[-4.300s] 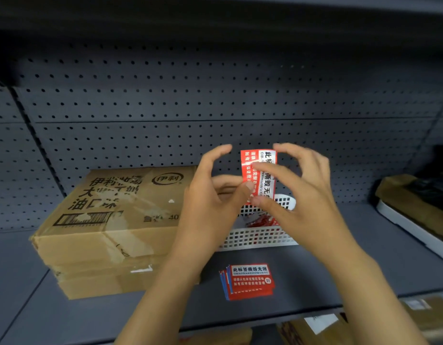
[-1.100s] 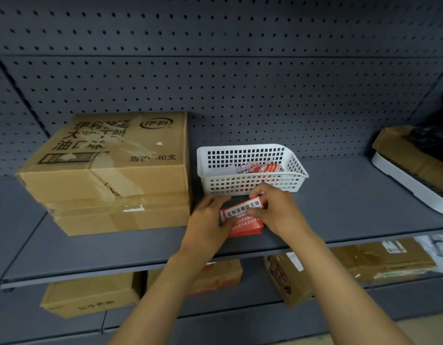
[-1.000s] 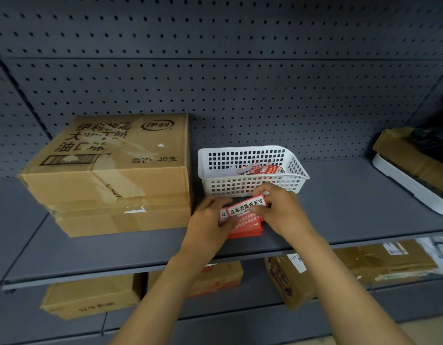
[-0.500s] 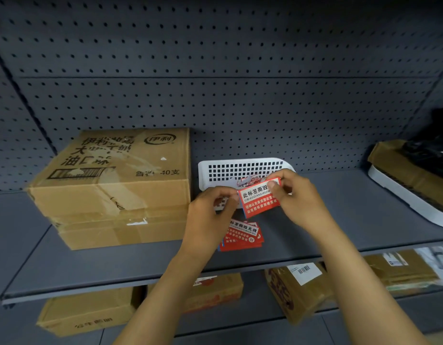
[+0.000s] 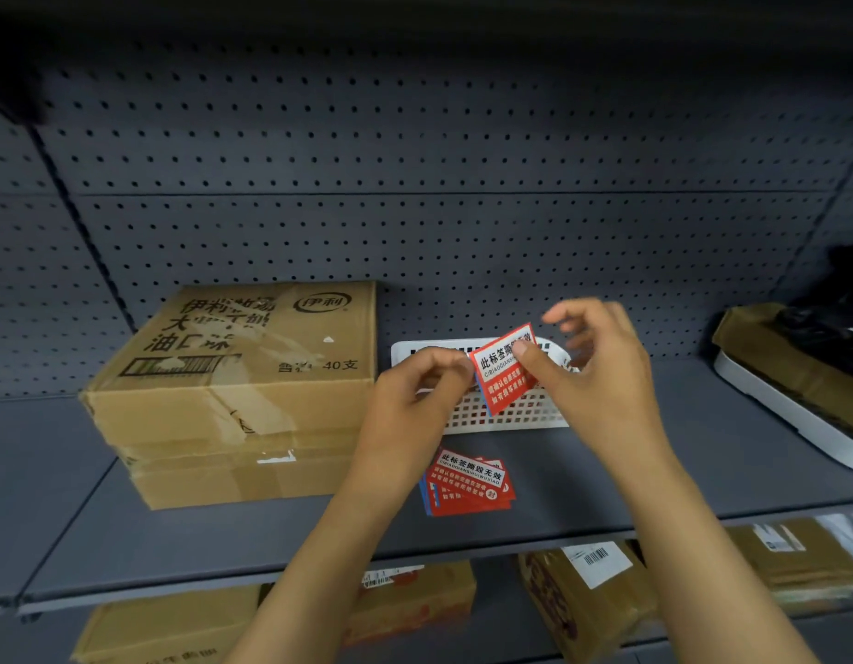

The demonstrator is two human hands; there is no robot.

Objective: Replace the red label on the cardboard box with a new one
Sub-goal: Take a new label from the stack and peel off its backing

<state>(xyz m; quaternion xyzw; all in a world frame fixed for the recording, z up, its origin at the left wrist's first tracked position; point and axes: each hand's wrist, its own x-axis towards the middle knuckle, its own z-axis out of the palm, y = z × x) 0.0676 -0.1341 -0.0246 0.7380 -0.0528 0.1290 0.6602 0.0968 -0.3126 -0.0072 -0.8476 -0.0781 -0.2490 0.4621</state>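
Two hands meet at frame centre: my left hand (image 5: 410, 400) and right hand (image 5: 601, 376) pinch one red label (image 5: 503, 371) between them, tilted before the white basket (image 5: 520, 414). Left of them sits the cardboard box (image 5: 242, 390); a label stack (image 5: 467, 484) lies on the shelf (image 5: 702, 472) below.

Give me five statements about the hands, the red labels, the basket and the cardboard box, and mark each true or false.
1. Both hands hold one red label between them. True: the left hand and right hand pinch it.
2. The held label is pressed onto the cardboard box. False: it is in the air in front of the white basket.
3. A stack of red labels lies on the shelf. True.
4. The stack lies inside the basket. False: it lies in front of it.
5. The box stands right of the basket. False: left.
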